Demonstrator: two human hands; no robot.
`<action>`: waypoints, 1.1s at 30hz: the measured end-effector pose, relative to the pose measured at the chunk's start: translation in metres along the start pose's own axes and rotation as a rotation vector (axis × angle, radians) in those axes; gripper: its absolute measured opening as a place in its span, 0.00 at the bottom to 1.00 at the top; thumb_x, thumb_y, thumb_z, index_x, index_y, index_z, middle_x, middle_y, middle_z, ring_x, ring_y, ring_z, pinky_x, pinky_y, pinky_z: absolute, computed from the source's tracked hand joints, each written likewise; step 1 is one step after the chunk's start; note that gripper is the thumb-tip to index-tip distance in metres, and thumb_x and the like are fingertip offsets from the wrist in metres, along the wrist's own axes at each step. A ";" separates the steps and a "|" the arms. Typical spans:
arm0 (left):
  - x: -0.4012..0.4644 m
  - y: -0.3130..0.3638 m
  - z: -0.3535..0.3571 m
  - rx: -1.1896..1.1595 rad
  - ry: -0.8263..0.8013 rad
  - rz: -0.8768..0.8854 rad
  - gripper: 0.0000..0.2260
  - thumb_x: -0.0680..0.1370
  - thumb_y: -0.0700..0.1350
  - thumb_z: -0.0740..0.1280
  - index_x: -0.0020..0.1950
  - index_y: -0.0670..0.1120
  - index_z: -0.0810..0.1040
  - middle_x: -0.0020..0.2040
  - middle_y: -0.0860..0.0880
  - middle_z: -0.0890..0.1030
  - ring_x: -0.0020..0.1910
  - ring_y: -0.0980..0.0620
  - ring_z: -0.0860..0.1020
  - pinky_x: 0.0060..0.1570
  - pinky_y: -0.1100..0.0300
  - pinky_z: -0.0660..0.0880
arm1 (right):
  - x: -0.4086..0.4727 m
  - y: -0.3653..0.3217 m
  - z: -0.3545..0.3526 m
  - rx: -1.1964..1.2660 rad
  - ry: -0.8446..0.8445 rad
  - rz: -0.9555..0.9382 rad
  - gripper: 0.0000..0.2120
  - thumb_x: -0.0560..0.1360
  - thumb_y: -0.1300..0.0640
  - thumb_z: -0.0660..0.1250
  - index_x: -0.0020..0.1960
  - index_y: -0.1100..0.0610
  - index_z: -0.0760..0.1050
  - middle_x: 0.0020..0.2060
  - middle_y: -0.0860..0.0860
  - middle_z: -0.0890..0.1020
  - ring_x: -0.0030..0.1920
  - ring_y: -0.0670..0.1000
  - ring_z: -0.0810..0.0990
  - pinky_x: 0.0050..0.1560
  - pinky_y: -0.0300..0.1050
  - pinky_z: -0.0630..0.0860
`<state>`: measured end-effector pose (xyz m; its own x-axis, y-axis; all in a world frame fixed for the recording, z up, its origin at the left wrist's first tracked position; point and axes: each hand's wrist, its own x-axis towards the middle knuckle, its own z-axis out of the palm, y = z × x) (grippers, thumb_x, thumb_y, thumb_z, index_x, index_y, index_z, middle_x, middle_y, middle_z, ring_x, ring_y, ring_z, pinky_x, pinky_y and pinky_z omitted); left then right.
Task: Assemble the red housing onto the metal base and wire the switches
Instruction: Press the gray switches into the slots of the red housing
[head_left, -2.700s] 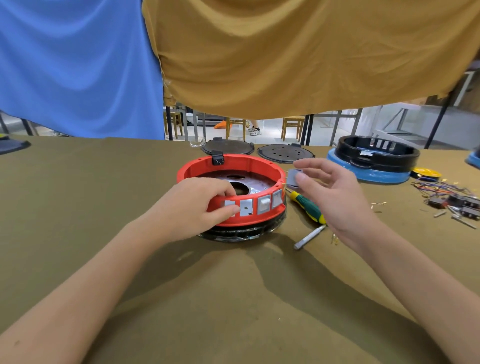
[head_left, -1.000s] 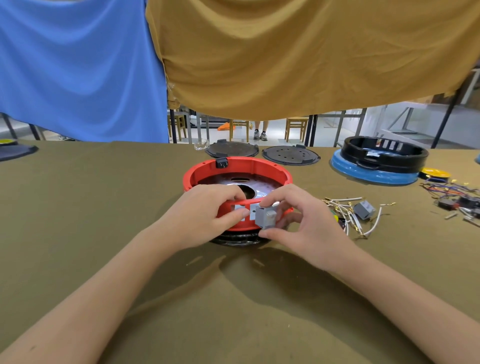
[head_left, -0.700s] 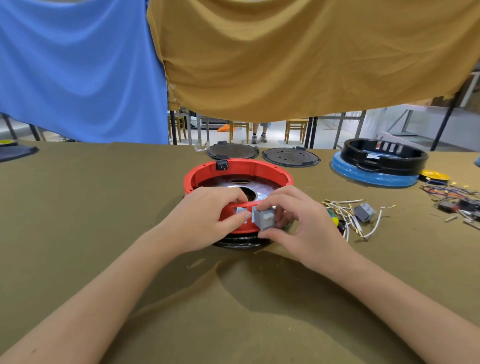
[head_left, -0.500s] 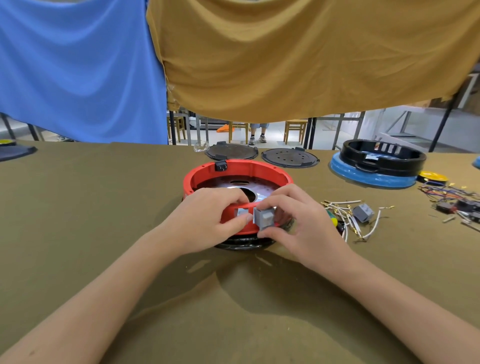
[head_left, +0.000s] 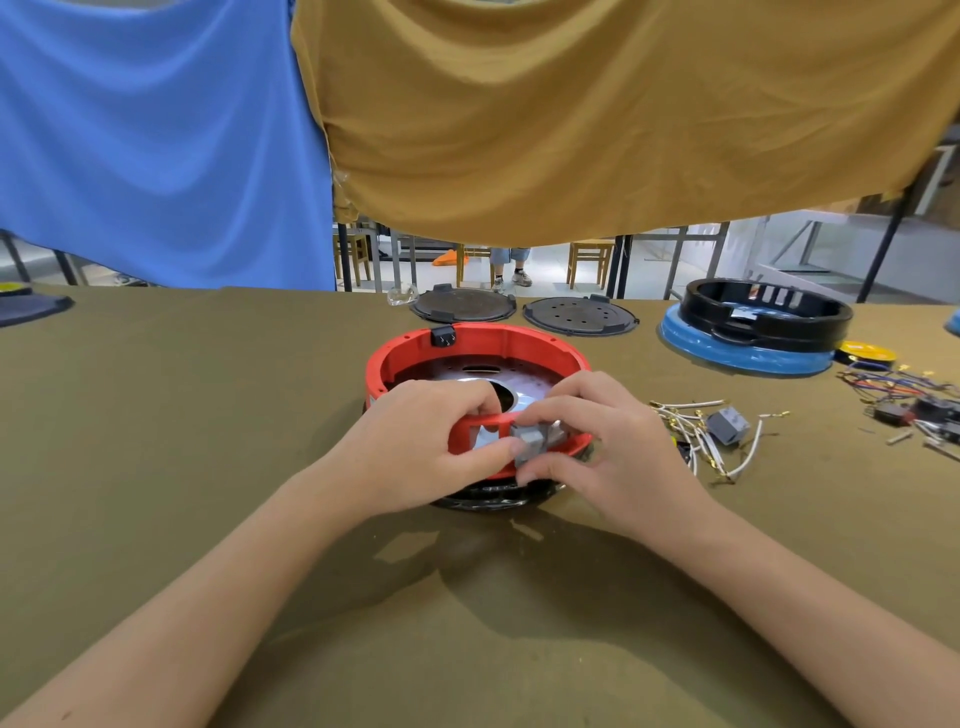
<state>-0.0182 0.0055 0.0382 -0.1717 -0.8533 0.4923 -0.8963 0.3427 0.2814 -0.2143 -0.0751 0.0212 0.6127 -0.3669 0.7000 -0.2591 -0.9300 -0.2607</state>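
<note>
the wide desk (head_left: 156, 467) covered in olive-brown cloth carries everything, with blue and mustard fabric sheets hanging behind it. near its middle sits the round red plastic housing (head_left: 478, 343), already resting on the shiny metal base (head_left: 514, 397) with a central hole, the stack standing on a dark ring below. to the far right, a black ring on a blue disc (head_left: 753, 332) waits as a separate unit, well apart. the left hand (head_left: 415, 447) curls over the housing's near wall, fingers inside the rim and thumb outside, apparently to steady it against a push. the right hand (head_left: 597, 447) pinches a small grey rectangular switch (head_left: 530, 441) between thumb and fingers, holding it against an opening in the near wall, likely so it can be seated. just right of the housing lies a loose bundle of white wires with brass terminals (head_left: 696, 436) and a spare grey switch (head_left: 727, 425), kept within reach for the wiring, which looks not yet begun.
</note>
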 end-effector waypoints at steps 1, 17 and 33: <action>0.000 0.000 0.000 -0.003 0.003 -0.001 0.14 0.76 0.62 0.63 0.43 0.52 0.75 0.35 0.54 0.78 0.36 0.52 0.75 0.37 0.54 0.71 | 0.000 0.000 -0.001 0.021 0.005 0.013 0.16 0.66 0.53 0.79 0.52 0.54 0.84 0.46 0.47 0.78 0.49 0.47 0.75 0.50 0.42 0.74; 0.000 0.000 -0.003 -0.030 -0.029 -0.029 0.11 0.77 0.58 0.61 0.44 0.53 0.75 0.37 0.55 0.79 0.36 0.54 0.77 0.37 0.54 0.73 | 0.004 0.015 -0.010 0.093 -0.178 0.172 0.13 0.79 0.49 0.63 0.62 0.48 0.79 0.55 0.39 0.78 0.61 0.39 0.71 0.57 0.27 0.65; 0.000 0.005 -0.001 -0.002 0.004 -0.071 0.11 0.75 0.58 0.60 0.42 0.52 0.75 0.35 0.53 0.80 0.36 0.53 0.78 0.35 0.56 0.73 | 0.004 0.015 -0.013 0.119 -0.192 0.187 0.12 0.80 0.49 0.64 0.62 0.46 0.79 0.55 0.37 0.78 0.62 0.40 0.71 0.57 0.28 0.66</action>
<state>-0.0221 0.0074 0.0400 -0.1062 -0.8740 0.4742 -0.9054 0.2821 0.3171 -0.2248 -0.0901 0.0288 0.6955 -0.5191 0.4968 -0.2986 -0.8377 -0.4572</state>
